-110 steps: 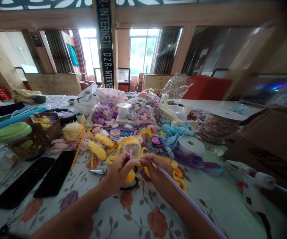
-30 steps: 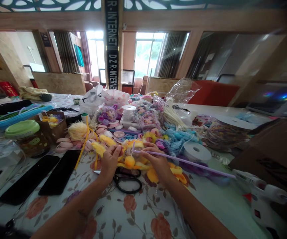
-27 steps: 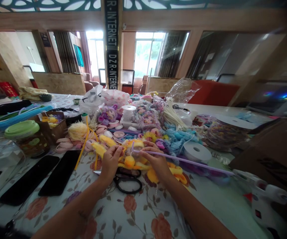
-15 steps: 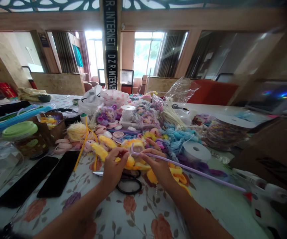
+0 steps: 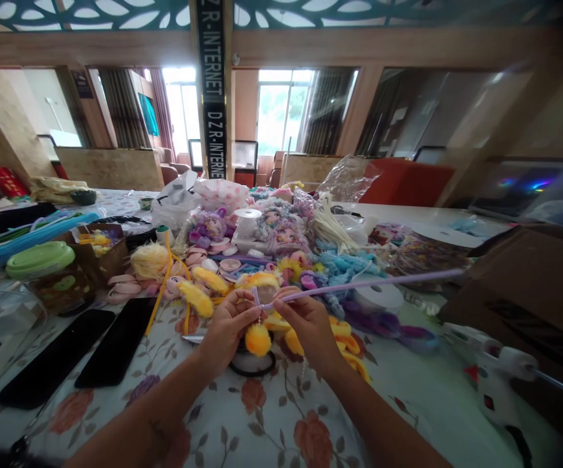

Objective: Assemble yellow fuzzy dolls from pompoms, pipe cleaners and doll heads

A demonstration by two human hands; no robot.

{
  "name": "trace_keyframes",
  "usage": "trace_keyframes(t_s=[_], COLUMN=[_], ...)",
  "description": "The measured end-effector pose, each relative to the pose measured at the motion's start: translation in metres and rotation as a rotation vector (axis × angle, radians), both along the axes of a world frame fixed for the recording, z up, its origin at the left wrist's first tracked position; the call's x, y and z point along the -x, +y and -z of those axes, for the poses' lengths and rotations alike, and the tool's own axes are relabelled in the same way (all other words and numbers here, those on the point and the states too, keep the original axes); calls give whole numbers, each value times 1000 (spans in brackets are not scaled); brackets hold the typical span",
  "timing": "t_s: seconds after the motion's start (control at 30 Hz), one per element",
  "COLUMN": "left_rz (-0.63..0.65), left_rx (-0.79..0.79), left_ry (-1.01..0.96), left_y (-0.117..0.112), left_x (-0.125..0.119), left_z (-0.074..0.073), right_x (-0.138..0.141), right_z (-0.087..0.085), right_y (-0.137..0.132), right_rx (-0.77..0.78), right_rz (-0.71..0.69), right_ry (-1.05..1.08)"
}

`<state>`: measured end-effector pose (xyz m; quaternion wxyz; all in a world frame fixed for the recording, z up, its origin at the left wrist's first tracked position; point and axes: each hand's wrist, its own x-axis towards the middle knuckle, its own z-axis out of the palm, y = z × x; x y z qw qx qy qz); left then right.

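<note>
A long lilac pipe cleaner (image 5: pixel 374 282) stretches between my hands and out to the right, its short left end bent upward. My left hand (image 5: pixel 230 322) pinches it near the bend. Close by, my right hand (image 5: pixel 305 318) grips the same stem between thumb and fingers. Below my left fingertips hangs a fluffy yellow-orange pompom (image 5: pixel 258 340) on a beaded chain. Black-handled scissors (image 5: pixel 252 372) lie under the hands, partly hidden. Yellow fuzzy strips (image 5: pixel 344 338) lie behind and beside my right hand.
Two black phones (image 5: pixel 57 357) and a green-lidded jar (image 5: pixel 42 279) stand left. A pile of doll heads (image 5: pixel 286 234), yarn and plastic bags fills the middle back. A glue gun (image 5: pixel 491 370), a white spool (image 5: pixel 376 296) and a cardboard box (image 5: pixel 506 299) lie right.
The pipe cleaner's long free end has swung upward on the right. The pompom now hangs in view below my left fingers. Both hands stay close together on the stem.
</note>
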<state>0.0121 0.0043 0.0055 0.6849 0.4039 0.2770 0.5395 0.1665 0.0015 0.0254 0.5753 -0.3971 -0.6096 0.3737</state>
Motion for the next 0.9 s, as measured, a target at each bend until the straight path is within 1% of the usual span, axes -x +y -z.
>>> trace_keyframes(t_s=[0.17, 0.27, 0.33, 0.43, 0.53, 0.63, 0.7, 0.77, 0.83, 0.9], left_rz=[12, 43, 56, 15, -47, -90, -132, -206, -285, -336], left_rx=[-1, -58, -84, -113, -128, -101, -93, -101, -85, -34], left_ry=[17, 88, 169, 261, 275, 292, 306, 290, 238, 171], left_y=[-1, -1, -1, -2, -2, -3, -1, 3, 8, 13], left_x=[0, 1, 2, 2, 1, 2, 3, 7, 10, 14], left_z=[2, 3, 3, 2, 0, 1, 3, 3, 3, 2], right_x=[3, 7, 9, 13, 15, 13, 7, -7, -28, -54], right_z=[0, 4, 6, 9, 10, 10, 7, 2, -3, -7], right_y=[-3, -4, -6, -9, -13, -14, -11, -6, 1, 6], right_rx=[15, 43, 77, 145, 208, 219, 206, 197, 215, 291], right_rz=[-2, -16, -10, -5, -8, -11, 12, 55, 78, 48], right_ry=[42, 128, 176, 204, 201, 155, 97, 33, -38, -220])
